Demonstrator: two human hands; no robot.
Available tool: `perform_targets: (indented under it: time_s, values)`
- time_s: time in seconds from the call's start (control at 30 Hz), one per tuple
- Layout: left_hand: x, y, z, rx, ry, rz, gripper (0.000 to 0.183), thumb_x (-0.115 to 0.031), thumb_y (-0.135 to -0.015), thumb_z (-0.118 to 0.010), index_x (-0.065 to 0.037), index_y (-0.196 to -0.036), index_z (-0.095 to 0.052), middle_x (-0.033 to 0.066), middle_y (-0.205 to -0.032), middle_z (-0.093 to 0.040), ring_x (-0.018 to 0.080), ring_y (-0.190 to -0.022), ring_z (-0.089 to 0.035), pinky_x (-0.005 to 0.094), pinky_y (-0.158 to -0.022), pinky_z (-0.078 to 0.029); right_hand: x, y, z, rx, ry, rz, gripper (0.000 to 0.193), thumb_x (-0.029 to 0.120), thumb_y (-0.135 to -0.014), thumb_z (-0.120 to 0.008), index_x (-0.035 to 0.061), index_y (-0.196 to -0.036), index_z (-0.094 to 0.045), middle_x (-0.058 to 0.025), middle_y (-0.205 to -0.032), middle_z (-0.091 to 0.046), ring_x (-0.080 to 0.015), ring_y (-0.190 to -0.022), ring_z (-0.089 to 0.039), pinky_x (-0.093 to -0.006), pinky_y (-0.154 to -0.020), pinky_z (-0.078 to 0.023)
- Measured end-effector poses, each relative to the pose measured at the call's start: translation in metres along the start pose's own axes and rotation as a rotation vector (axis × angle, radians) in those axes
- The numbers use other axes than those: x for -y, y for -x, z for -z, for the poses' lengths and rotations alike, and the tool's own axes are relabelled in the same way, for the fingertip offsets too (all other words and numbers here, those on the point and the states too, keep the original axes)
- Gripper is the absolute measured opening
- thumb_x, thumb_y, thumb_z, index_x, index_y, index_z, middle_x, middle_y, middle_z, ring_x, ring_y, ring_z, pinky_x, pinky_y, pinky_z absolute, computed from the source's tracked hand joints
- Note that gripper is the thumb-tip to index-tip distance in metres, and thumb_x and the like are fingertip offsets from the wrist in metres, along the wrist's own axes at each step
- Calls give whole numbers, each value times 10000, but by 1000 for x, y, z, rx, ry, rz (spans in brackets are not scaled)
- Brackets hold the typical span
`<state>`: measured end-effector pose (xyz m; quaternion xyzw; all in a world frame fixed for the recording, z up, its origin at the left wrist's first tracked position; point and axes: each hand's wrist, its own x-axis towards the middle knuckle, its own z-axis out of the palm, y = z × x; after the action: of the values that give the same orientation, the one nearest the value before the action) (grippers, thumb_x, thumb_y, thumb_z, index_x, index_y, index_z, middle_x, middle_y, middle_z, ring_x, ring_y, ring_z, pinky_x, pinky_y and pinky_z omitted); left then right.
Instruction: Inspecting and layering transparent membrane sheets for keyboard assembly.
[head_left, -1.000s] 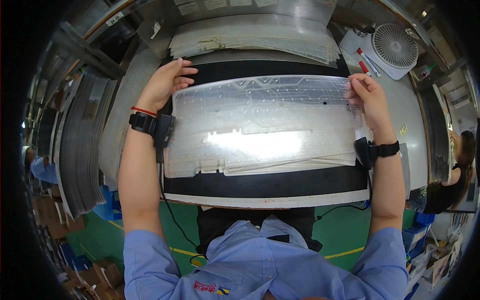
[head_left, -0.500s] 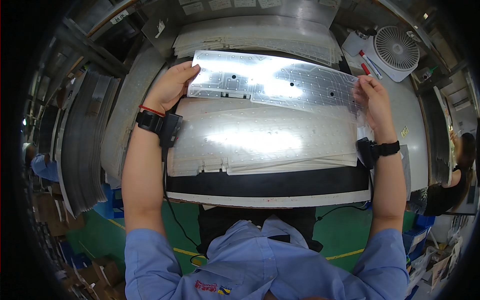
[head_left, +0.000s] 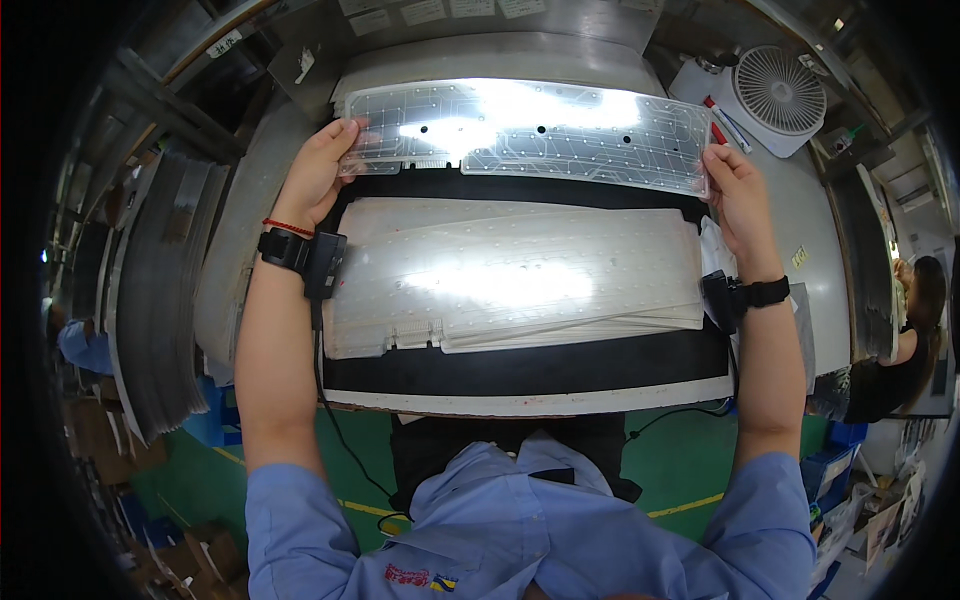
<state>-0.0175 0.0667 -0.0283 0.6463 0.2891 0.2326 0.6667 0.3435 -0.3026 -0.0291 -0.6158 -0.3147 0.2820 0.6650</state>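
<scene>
A long, clear keyboard membrane sheet (head_left: 500,142), with fine circuit lines and a few dark round spots, is stretched between my hands. My left hand (head_left: 320,168) pinches its left end between thumb and fingers. At the opposite end, my right hand (head_left: 738,185) grips the right edge the same way. The sheet is above the far part of the worktop, bright with glare. Nearer to me, a pile of similar translucent sheets (head_left: 520,240) rests on a black mat (head_left: 540,375), its layers slightly fanned.
At the far right stand a white fan (head_left: 782,90) and some marker pens (head_left: 727,120). Tall stacks of thin sheets (head_left: 165,290) line the left side. Another person (head_left: 905,350) is at the right edge. Cables hang from the black devices strapped to my wrists.
Both hands have carried the membrane sheet farther away and slightly left. It has levelled out, and a strip of black mat now shows between it and the near pile.
</scene>
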Motion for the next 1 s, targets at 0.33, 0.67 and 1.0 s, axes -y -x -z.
perform_targets:
  time_s: [0.33, 0.67, 1.0]
  values:
    - [4, -6, -10, -228, -220, -306, 369, -268, -947, -586, -35, -1230, -553, 83, -1169, -593, 180, -1043, -570, 295, -892, -464, 6, 6, -14, -81, 2, 21, 129, 169, -995, -482, 65, -1034, -549, -44, -954, -665, -114, -750, -645, -210, -633, -504]
    - [-43, 52, -83, -324, -1300, -839, 584, -333, -645, -839, -319, -1195, -642, 68, -1489, -333, 353, -1364, -276, 611, -1093, -153, 6, 8, -13, -27, -49, 60, 120, 163, -999, -470, 72, -1029, -543, -53, -967, -670, -99, -748, -643, -206, -633, -506]
    - [-45, 55, -86, -226, -1248, -980, 371, -42, -737, -716, -278, -1024, -735, 0, -1396, -491, 295, -1333, -348, 465, -1087, -225, 8, 10, -21, -26, -27, 42, 116, 138, -1001, -460, 55, -1041, -532, -73, -971, -669, -102, -719, -640, -203, -623, -507]
